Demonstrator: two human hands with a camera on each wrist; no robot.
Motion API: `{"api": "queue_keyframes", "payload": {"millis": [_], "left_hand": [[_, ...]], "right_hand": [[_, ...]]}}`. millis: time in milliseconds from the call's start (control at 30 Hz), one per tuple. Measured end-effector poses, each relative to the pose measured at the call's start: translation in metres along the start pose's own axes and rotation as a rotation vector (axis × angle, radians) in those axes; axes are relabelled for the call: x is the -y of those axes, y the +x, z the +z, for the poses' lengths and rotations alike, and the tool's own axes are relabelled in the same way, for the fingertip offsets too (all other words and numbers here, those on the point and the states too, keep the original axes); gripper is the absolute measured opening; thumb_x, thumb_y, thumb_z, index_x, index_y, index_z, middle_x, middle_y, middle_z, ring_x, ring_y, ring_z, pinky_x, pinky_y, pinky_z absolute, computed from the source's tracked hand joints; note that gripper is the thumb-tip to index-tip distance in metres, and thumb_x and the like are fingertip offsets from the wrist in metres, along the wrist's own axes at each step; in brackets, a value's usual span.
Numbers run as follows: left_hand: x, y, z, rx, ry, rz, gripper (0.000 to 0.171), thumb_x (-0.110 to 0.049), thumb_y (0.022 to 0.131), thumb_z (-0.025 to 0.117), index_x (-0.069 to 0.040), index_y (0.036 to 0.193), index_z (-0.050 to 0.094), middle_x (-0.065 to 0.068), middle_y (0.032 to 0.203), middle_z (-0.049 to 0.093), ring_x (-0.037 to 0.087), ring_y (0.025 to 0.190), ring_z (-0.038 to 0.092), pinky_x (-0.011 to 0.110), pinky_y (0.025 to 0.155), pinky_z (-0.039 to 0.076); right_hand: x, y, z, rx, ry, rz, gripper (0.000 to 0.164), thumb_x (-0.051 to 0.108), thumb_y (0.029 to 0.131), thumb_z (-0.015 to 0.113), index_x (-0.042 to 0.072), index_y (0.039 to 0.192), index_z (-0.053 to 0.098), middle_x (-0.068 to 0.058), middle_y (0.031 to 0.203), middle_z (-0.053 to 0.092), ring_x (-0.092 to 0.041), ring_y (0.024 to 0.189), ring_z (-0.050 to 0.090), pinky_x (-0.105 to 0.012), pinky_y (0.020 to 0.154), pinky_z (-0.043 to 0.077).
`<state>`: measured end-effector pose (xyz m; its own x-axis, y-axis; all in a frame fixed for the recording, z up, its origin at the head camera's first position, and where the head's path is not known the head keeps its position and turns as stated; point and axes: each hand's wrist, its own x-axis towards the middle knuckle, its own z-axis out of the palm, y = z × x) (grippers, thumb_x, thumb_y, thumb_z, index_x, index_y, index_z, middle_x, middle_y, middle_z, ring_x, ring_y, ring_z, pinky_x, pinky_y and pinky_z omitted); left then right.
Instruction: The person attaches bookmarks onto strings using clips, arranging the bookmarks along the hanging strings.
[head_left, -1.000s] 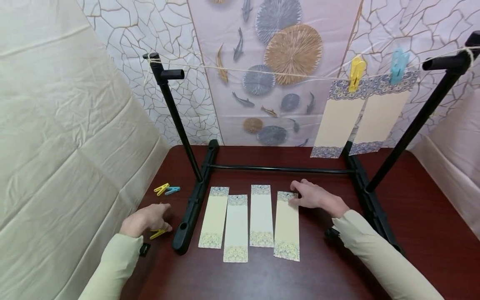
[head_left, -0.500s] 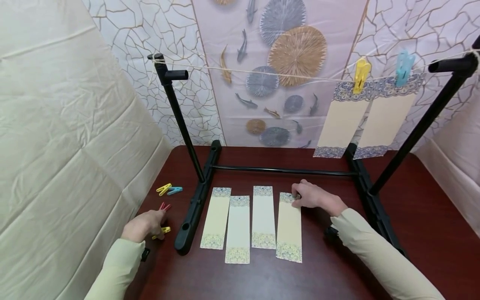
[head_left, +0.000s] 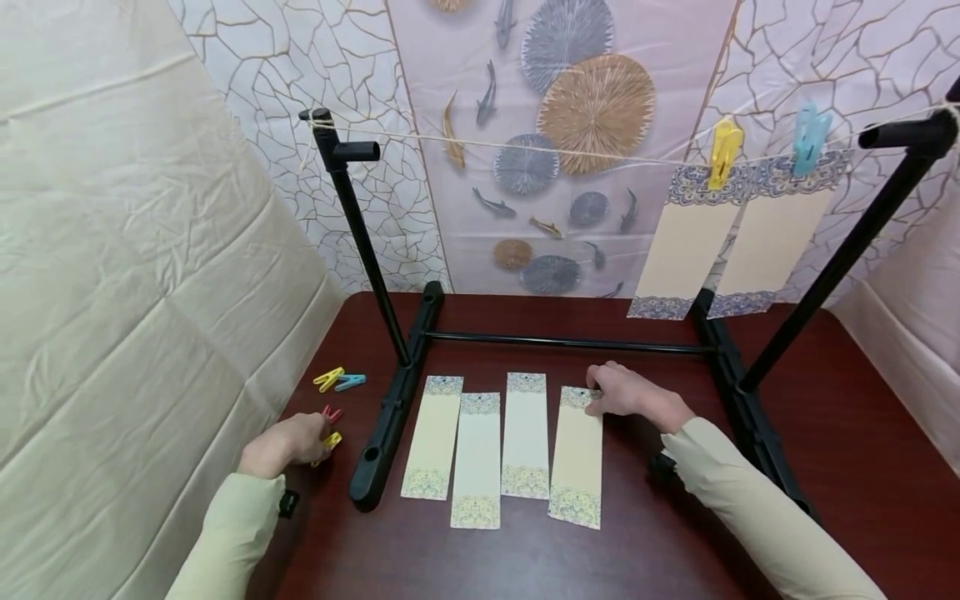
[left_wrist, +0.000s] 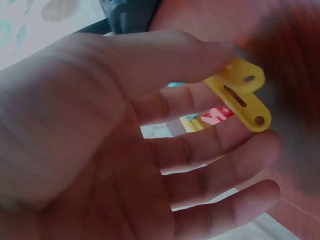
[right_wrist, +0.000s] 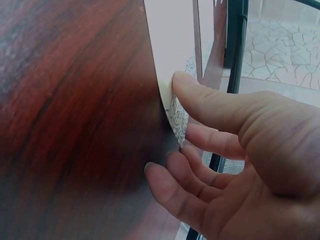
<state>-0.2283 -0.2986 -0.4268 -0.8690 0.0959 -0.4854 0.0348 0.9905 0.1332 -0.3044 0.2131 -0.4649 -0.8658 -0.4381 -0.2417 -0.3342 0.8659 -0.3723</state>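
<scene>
My left hand pinches a yellow clothespin between thumb and fingers, just above the table's left side. In the left wrist view the clothespin shows its two handle ends. A red clothespin lies right beyond this hand, partly hidden by it. My right hand pinches the upper right corner of the rightmost cream paper strip, thumb on top. In the right wrist view the strip's patterned end bends up off the table, with fingers behind it.
Three more strips lie left of the held one. A yellow clothespin and a blue clothespin lie at the left. The black rack carries a string, where yellow and blue clothespins hold two strips at the right.
My left hand has taken hold of the yellow clothespin and raised it slightly, and the red clothespin has come into view. The lower end of the right-hand strip has shifted slightly left.
</scene>
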Motion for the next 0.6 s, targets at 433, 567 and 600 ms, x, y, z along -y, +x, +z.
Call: {"api": "queue_keyframes", "payload": {"millis": [433, 567, 600], "left_hand": [[-0.002, 0.003, -0.021, -0.199, -0.096, 0.112, 0.017, -0.016, 0.095, 0.057, -0.002, 0.106, 0.057, 0.010, 0.086, 0.055, 0.022, 0.076, 0.048, 0.034, 0.065, 0.040], [-0.006, 0.002, -0.025, -0.272, -0.148, 0.111, 0.017, -0.017, 0.098, 0.053, -0.002, 0.107, 0.051, 0.016, 0.097, 0.049, 0.024, 0.081, 0.045, 0.033, 0.065, 0.040], [-0.007, 0.002, -0.026, -0.291, -0.168, 0.107, 0.019, -0.017, 0.099, 0.052, -0.002, 0.110, 0.050, 0.018, 0.100, 0.048, 0.025, 0.081, 0.046, 0.033, 0.065, 0.040]], "right_hand": [[0.002, -0.005, -0.003, -0.034, 0.124, -0.020, 0.034, 0.020, 0.089, 0.072, 0.006, 0.101, 0.043, -0.008, 0.085, 0.047, -0.019, 0.072, 0.043, -0.032, 0.063, 0.036], [0.005, -0.008, -0.004, -0.041, 0.230, -0.033, 0.034, 0.016, 0.093, 0.067, 0.006, 0.108, 0.038, -0.010, 0.082, 0.055, -0.020, 0.061, 0.054, -0.031, 0.056, 0.046], [0.006, -0.009, -0.005, -0.047, 0.255, -0.032, 0.034, 0.015, 0.094, 0.066, 0.006, 0.110, 0.037, -0.011, 0.083, 0.057, -0.020, 0.059, 0.057, -0.032, 0.055, 0.048]]}}
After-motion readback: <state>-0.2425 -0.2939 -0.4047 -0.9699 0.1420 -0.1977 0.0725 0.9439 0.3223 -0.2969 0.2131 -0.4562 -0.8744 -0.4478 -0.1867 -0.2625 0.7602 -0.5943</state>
